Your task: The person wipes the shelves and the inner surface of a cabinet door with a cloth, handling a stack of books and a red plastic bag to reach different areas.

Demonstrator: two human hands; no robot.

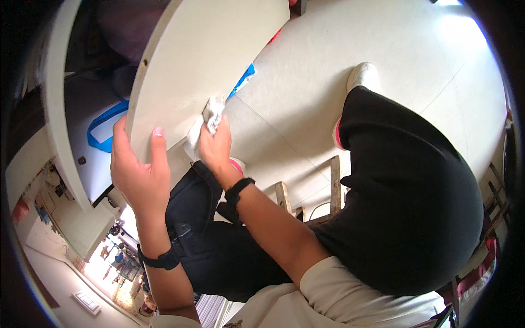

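A large white door panel [205,45], apparently of a cabinet, stands swung out in front of me. My left hand [141,168] grips its near edge, thumb on the broad face and fingers round the edge. A small dark hole shows in that edge. My right hand [215,141] holds a crumpled white cloth [214,111] with dark marks, touching the panel near its lower edge. Part of the cloth hangs to the left of my fingers.
Left of the panel is an open compartment with a blue strap or handle [96,133] and a white side frame [57,102]. Something blue and white [245,80] shows behind the panel. Wooden stool or ladder legs [335,180] stand near my black-clad knees, on the pale tiled floor [299,94].
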